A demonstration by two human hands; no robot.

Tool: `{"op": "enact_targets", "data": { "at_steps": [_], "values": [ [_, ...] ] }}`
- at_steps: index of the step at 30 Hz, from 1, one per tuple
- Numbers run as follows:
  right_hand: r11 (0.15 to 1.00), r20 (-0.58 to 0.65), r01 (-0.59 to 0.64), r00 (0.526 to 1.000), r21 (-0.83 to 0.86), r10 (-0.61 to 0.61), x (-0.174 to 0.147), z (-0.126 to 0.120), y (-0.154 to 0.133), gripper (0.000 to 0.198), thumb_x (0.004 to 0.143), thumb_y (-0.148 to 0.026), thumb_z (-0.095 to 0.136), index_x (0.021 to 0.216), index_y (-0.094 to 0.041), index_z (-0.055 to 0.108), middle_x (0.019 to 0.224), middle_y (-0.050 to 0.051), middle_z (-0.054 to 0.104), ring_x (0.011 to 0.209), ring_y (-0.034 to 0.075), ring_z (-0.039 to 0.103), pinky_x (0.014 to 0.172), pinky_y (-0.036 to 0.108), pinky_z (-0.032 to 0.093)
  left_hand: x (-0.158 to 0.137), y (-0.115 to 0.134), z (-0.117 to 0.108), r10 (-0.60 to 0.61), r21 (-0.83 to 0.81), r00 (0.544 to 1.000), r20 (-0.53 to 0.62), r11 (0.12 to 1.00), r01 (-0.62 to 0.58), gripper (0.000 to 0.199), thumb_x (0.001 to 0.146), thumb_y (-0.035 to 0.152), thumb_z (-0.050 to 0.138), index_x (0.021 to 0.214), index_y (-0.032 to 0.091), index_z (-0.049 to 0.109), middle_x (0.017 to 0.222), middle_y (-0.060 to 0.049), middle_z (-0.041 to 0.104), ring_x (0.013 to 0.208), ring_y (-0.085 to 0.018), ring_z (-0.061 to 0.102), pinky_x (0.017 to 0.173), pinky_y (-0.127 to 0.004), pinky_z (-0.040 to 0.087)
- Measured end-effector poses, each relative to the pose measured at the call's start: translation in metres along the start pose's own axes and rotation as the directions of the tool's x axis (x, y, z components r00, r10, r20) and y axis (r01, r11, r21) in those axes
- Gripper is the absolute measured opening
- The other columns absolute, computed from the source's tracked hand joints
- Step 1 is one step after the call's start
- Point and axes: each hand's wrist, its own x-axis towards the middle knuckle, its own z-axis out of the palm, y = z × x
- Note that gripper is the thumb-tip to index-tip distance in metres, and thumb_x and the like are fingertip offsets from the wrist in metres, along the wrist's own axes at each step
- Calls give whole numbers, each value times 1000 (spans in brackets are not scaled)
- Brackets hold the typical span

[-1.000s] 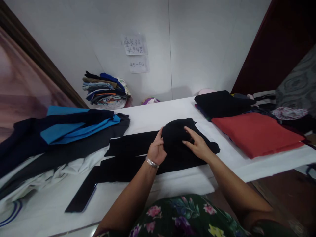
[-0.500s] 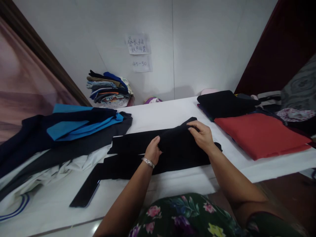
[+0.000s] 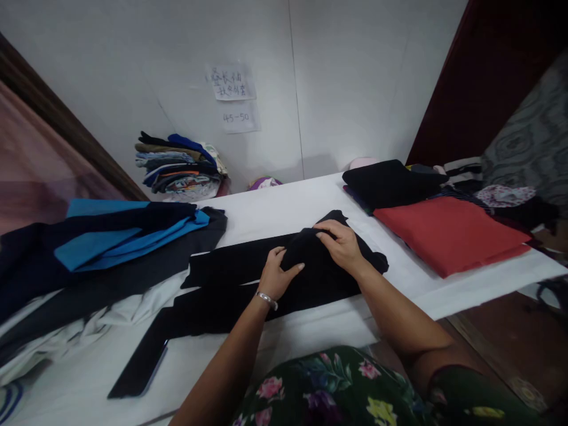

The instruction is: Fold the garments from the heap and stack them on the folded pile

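A black garment [image 3: 217,310] lies across the white-covered table in front of me, with two long narrow parts, like trouser legs or sleeves, stretching left. My left hand [image 3: 276,278] wears a silver bracelet and grips a raised fold of the fabric, thumb on top and fingertips partly hidden behind the cloth. Farther right, my right hand [image 3: 339,242] pinches the same fold's upper edge between thumb and fingers. Past that hand, the garment's right end lies crumpled on the table. A dark smartphone [image 3: 137,370] rests at the lower left, touching or close to the garment's left end.
Blue and dark clothes [image 3: 102,236] are spread at left over whitish cloth. A tall stack of folded clothes [image 3: 181,168] stands against the wall. On the right lie a folded red garment [image 3: 448,234] and a folded black one [image 3: 390,183]. The white table [image 3: 465,290] ends nearby.
Both hands have lifted the black fabric into a raised fold between them. My right hand has come closer to the left one. The whole view has shifted slightly to the right.
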Motion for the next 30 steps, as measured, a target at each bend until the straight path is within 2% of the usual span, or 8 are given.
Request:
{"op": "enact_targets", "data": {
  "at_steps": [4, 13, 17, 19, 22, 23, 25, 30],
  "values": [
    [1000, -21, 16, 1000, -14, -16, 0, 3, -1, 17, 88, -25, 53, 97, -26, 68, 92, 3, 70, 89, 19, 64, 81, 36, 51, 0, 5, -3, 124, 100, 992, -20, 987, -122, 6, 69, 25, 75, 74, 23, 74, 108, -5, 61, 108, -25, 54, 104, -35, 36],
    [988, -124, 89, 987, -125, -104, 18, -3, -10, 17, 90, -30, 53, 98, -27, 68, 94, 4, 70, 93, 22, 63, 90, 42, 47, -26, 33, 11, 245, 21, 969, 30, 969, -246, 7, 71, 28, 74, 73, 22, 74, 88, -4, 67, 92, -23, 59, 87, -30, 44],
    [979, 74, 144, 988, -143, -135, 33, 6, -8, 21, 90, -31, 55, 107, -25, 66, 103, 5, 70, 97, 20, 63, 90, 39, 47, -22, 28, 8, -32, -81, 992, -123, 996, 22, 21, 73, 38, 73, 72, 17, 71, 73, -3, 68, 77, -21, 63, 75, -30, 50],
    [971, 141, 166, 980, -171, -143, 35, 6, -4, 25, 88, -32, 58, 111, -24, 65, 109, 6, 69, 103, 21, 62, 95, 40, 44, -13, 15, -2, -320, -243, 927, -196, 932, 271, 28, 76, 42, 69, 74, 15, 70, 73, -5, 69, 77, -22, 65, 73, -31, 52],
    [981, 71, 92, 994, -168, -81, 29, -4, 7, 25, 89, -32, 56, 111, -24, 65, 110, 6, 69, 104, 21, 62, 95, 39, 45, -4, -9, -19, -635, -461, 772, -44, 698, 548, 29, 80, 40, 66, 80, 11, 69, 76, -11, 71, 76, -23, 68, 73, -33, 55],
    [984, 44, 55, 998, -170, -48, 25, -10, 12, 24, 89, -32, 55, 109, -23, 66, 108, 5, 70, 102, 21, 63, 94, 38, 47, -4, -16, -24, -657, -479, 754, 17, 657, 582, 28, 80, 38, 67, 82, 11, 69, 77, -11, 72, 77, -23, 69, 74, -33, 55],
    [978, 19, -21, 999, -207, 25, 14, -22, 24, 24, 89, -34, 54, 104, -23, 68, 105, 6, 71, 100, 21, 64, 90, 38, 49, -5, -25, -30, -622, -457, 780, 65, 677, 577, 27, 77, 36, 70, 86, 11, 69, 80, -11, 72, 78, -22, 69, 75, -32, 55],
    [914, 85, -175, 972, -366, 221, -22, -50, 54, 29, 88, -39, 52, 108, -23, 67, 109, 6, 69, 104, 24, 62, 91, 41, 50, -8, -24, -34, -481, -194, 871, -95, 867, 458, 41, 68, 48, 76, 90, 14, 68, 85, -9, 72, 81, -23, 68, 70, -30, 53]
  ]
}}
